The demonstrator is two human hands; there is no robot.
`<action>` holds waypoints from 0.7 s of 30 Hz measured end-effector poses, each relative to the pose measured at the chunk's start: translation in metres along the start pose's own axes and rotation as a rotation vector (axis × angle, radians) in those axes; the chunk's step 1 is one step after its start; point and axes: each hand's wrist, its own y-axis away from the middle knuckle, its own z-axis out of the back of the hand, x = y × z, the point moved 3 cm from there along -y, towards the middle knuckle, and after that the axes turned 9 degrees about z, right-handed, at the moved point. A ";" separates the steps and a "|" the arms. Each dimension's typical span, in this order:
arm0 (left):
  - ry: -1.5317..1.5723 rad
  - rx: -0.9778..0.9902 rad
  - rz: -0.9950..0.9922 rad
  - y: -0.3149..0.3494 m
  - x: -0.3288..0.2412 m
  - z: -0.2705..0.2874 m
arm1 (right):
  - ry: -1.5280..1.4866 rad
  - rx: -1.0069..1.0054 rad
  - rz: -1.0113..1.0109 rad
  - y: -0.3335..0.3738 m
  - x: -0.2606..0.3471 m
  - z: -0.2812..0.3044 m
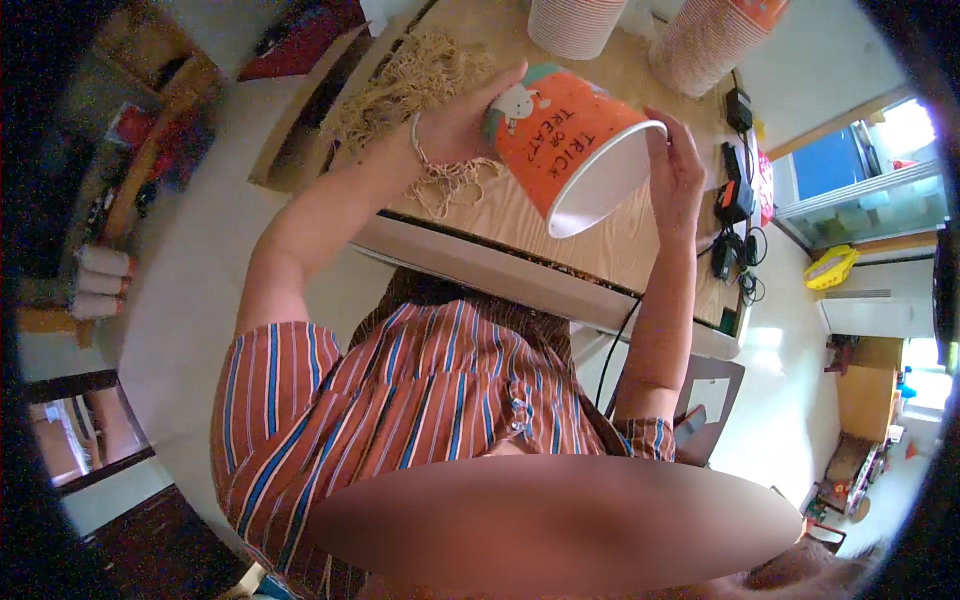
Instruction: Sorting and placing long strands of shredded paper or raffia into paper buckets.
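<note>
An orange paper bucket [575, 130] with printed lettering and a small white figure is tilted above the wooden tabletop, its white rim and inside facing down to the right. My left hand [465, 125] is closed around its base end, the fingers partly hidden behind it. With its fingers at the rim, my right hand [678, 170] grips the other end. Beside my left hand lies a heap of cream cords [425, 80]. Looser cord loops [452, 188] are under my left wrist, and a pale strand circles that wrist.
Two stacks of nested paper buckets, one upright [572, 28] and one leaning [705, 50], stand at the table's far side. Black power adapters [735, 195] and cables run along the right edge. A brown cardboard piece [300, 120] sits left of the table [620, 240].
</note>
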 end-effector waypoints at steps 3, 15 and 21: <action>0.014 0.026 0.039 -0.012 0.005 0.004 | -0.002 -0.014 0.009 0.003 -0.014 0.005; 0.001 0.057 0.180 -0.028 0.015 -0.003 | -0.001 -0.034 -0.138 0.009 -0.027 0.017; 0.052 0.212 0.207 -0.028 0.008 0.006 | 0.102 -0.067 -0.100 0.001 -0.019 0.018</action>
